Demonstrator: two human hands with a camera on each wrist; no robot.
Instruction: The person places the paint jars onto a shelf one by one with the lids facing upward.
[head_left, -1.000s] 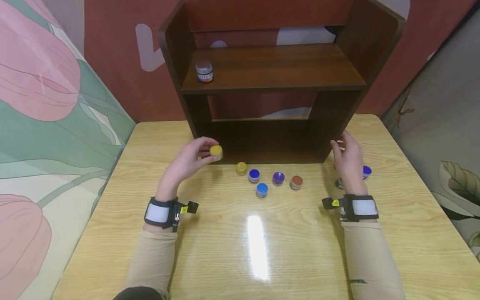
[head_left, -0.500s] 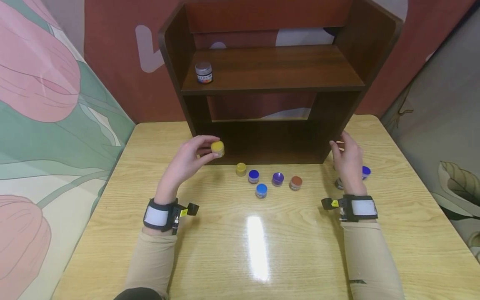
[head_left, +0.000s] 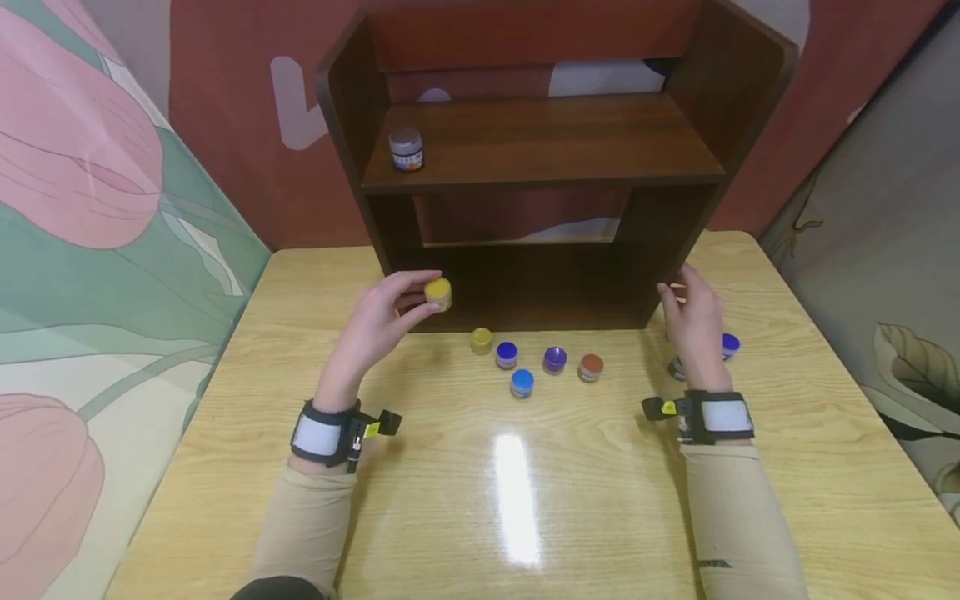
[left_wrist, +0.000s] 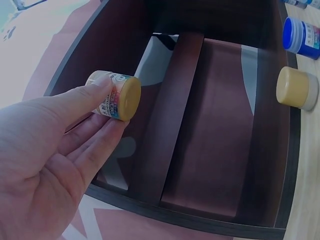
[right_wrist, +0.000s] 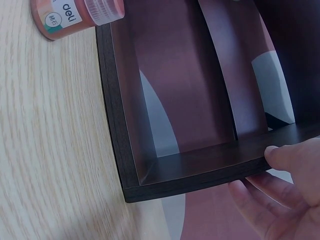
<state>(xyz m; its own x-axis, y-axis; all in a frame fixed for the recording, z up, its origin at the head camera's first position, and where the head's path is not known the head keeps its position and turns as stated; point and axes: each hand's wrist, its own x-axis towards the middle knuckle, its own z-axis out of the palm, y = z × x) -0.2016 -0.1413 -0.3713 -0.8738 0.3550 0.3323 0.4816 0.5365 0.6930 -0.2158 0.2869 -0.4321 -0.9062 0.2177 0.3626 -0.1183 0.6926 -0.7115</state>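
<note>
My left hand pinches a small paint jar with a yellow lid between thumb and fingertips, in front of the lower left of a dark brown shelf. In the left wrist view the held jar lies tilted sideways, its printed label partly under the thumb. On the other side, my right hand holds the shelf's right side panel. The right wrist view shows the thumb on the panel's front edge and the fingers on its outer side.
A grey-lidded jar stands at the left of the upper shelf board. Before the shelf stand jars with yellow, dark blue, light blue, purple and brown lids. More jars stand beside my right wrist.
My left hand has moved slightly up and right with the yellow-lidded paint jar. The right hand stays on the shelf's side panel.
</note>
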